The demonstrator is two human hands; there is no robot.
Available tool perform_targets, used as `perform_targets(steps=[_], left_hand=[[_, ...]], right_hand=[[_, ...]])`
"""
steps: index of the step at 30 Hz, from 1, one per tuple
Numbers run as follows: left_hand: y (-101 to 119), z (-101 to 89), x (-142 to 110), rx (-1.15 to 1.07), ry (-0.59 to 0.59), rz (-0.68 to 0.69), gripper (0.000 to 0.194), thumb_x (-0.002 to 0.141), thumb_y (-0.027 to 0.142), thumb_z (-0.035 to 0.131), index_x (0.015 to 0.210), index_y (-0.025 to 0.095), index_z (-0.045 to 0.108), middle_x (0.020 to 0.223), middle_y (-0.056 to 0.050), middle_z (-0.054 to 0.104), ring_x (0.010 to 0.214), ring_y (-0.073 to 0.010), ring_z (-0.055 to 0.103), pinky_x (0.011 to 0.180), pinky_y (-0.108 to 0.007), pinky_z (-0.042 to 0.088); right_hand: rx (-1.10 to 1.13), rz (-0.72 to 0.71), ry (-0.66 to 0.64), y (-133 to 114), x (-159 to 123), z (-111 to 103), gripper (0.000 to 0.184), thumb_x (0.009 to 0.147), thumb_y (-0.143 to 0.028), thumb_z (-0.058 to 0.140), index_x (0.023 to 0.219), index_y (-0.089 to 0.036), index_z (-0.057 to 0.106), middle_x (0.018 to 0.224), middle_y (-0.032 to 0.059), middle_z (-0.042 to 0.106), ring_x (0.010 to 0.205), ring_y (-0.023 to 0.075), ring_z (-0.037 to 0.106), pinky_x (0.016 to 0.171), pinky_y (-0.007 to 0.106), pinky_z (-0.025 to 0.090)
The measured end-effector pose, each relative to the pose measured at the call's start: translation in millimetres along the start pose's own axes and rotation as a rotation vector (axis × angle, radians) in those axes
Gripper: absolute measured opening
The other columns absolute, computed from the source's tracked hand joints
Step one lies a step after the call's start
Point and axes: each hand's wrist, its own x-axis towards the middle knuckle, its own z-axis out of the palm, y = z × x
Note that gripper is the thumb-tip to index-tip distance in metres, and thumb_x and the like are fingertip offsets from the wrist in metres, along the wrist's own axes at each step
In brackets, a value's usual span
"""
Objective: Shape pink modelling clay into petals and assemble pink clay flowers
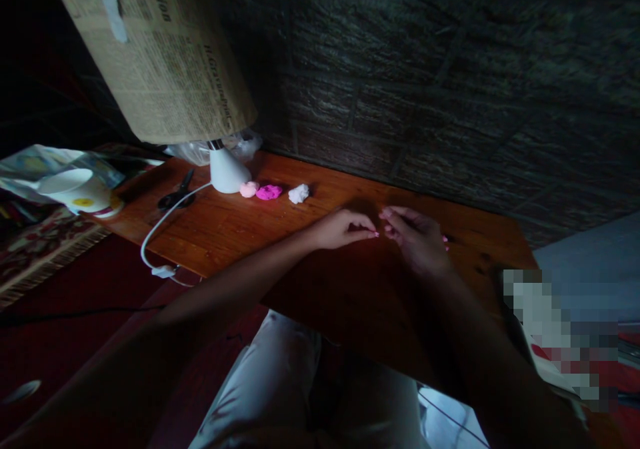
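Both of my hands rest on the wooden table point(260, 235), fingertips almost touching in the middle. My left hand point(343, 229) is curled, its thumb and fingers pinched together. My right hand point(417, 239) is also closed in a pinch toward the left one; whatever sits between the fingers is too small and dark to name. Three lumps of soft clay lie farther back to the left: a pale pink one point(249, 189), a bright pink one point(269, 192) and a white one point(299, 193).
A white lamp base point(227, 169) with a newspaper shade point(160, 49) stands at the back left, its cord point(160, 225) trailing over the front edge. Black scissors point(176, 192) lie beside it. A white cup point(75, 191) sits at far left. A dark stone-pattern wall point(450, 89) runs behind.
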Motion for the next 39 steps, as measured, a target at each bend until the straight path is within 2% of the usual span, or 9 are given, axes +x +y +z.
perform_targets(steps=[4,8,15,19,23,27,33,39], left_hand=[[-1,-1.2,4,-0.338,0.211,-0.080,0.025,0.087,0.031,0.072,0.103,0.012,0.074,0.102,-0.010,0.077,0.088,-0.0145,0.068,0.080,-0.028,0.051],[1,-4.7,5,-0.516,0.288,-0.200,0.041,0.080,0.039,0.078,0.112,0.012,0.072,0.099,-0.008,0.076,0.072,-0.0098,0.061,0.062,-0.022,0.043],[9,-5.8,5,-0.666,0.272,-0.266,0.045,0.074,0.038,0.083,0.110,0.013,0.074,0.101,-0.009,0.076,0.070,-0.0085,0.058,0.061,-0.022,0.040],[9,-5.2,5,-0.758,0.230,-0.288,0.043,0.073,0.031,0.085,0.111,0.014,0.074,0.103,-0.009,0.076,0.076,-0.0101,0.064,0.066,-0.024,0.045],[8,-3.8,4,-0.867,0.207,-0.278,0.041,0.068,0.028,0.089,0.103,0.013,0.074,0.096,-0.007,0.076,0.079,-0.0124,0.069,0.076,-0.029,0.052],[5,-2.8,4,-0.875,0.189,-0.253,0.037,0.068,0.027,0.089,0.098,0.012,0.074,0.092,-0.006,0.076,0.078,-0.0125,0.070,0.082,-0.033,0.055],[4,-1.9,3,-0.841,0.184,-0.243,0.034,0.070,0.028,0.089,0.098,0.012,0.076,0.093,-0.008,0.076,0.086,-0.0157,0.071,0.086,-0.035,0.056],[4,-1.6,4,-0.828,0.168,-0.215,0.035,0.071,0.031,0.088,0.099,0.014,0.077,0.097,-0.008,0.077,0.082,-0.0135,0.071,0.085,-0.034,0.055]], right_hand=[[0.119,0.031,0.021,-5,-1,2,0.033,0.059,-0.041,0.093,0.084,-0.025,0.079,0.080,0.0002,0.073,0.062,0.0092,0.055,0.057,0.025,0.044],[0.163,0.019,0.020,-6,-1,3,0.030,0.060,-0.042,0.093,0.081,-0.026,0.079,0.077,-0.0010,0.071,0.061,0.0085,0.054,0.056,0.024,0.042],[0.066,-0.046,-0.044,-4,-1,3,0.033,0.066,-0.052,0.088,0.078,-0.025,0.074,0.065,-0.0036,0.062,0.058,0.0093,0.050,0.054,0.024,0.040],[-0.018,-0.113,-0.055,-3,-1,3,0.035,0.072,-0.058,0.082,0.077,-0.025,0.071,0.065,-0.0029,0.059,0.059,0.0108,0.049,0.056,0.027,0.040],[-0.078,-0.139,-0.064,-4,-3,2,0.030,0.078,-0.056,0.078,0.081,-0.026,0.072,0.070,-0.0013,0.060,0.061,0.0129,0.050,0.059,0.030,0.044],[-0.093,-0.135,-0.040,-4,-3,2,0.028,0.078,-0.054,0.077,0.085,-0.027,0.073,0.078,0.0006,0.066,0.065,0.0146,0.054,0.064,0.032,0.047],[-0.067,-0.112,-0.034,-4,-2,1,0.034,0.076,-0.057,0.079,0.079,-0.025,0.074,0.067,-0.0014,0.062,0.062,0.0122,0.051,0.061,0.029,0.044],[0.002,-0.045,-0.011,-1,-3,1,0.033,0.074,-0.051,0.084,0.094,-0.026,0.078,0.077,-0.0008,0.069,0.066,0.0115,0.057,0.063,0.027,0.047]])
